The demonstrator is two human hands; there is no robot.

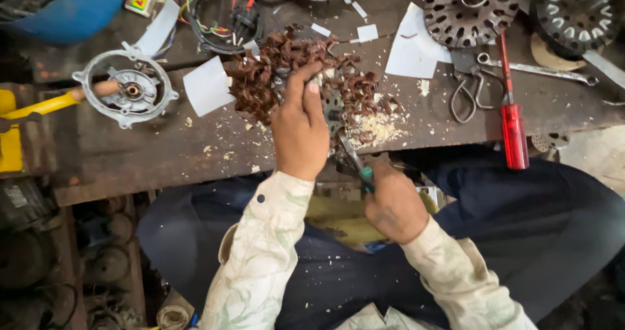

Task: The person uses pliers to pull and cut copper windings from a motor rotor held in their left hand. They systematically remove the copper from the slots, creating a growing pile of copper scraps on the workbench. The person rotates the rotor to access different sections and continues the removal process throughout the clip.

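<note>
Where the worn wooden bench (130,147) runs across the view, a stator (306,82) wrapped in tangled copper windings lies near its front edge, ringed by pale shavings (374,131). The left hand (299,131) presses down on it, fingers closed over the coils. The right hand (394,206) sits just below the bench edge, its grip closed round the green handle of a tool (355,164) whose metal tip reaches under the stator. Further left lies a round motor cover (127,89); to the right, slotted rotor discs (472,11), paper sheets (413,43), scissors (469,89), a red screwdriver (513,131) and a spanner (540,71).
</note>
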